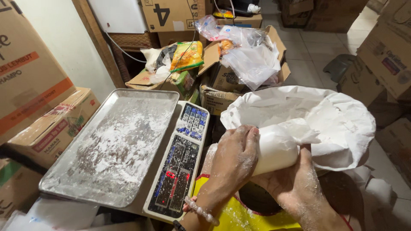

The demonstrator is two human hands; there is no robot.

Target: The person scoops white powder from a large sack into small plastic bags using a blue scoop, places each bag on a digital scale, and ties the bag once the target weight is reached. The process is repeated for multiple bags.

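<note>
Both my hands grip a small clear bag packed with white flour [276,147]. My left hand [234,156] wraps its left end, fingers dusted white, a bead bracelet on the wrist. My right hand [293,184] cups the bag from below. Just behind it lies a large open white sack [338,124] with its mouth folded back. To the left stands a weighing scale whose metal tray [115,145] is smeared with flour, and its keypad and red digit display [180,169] face me.
Cardboard boxes [38,98] stack along the left wall and at the right [385,55]. An open carton with clear plastic bags [248,55] and snack packets [186,55] sits behind the scale. A yellow bag [235,216] lies below my hands. Tiled floor shows at back right.
</note>
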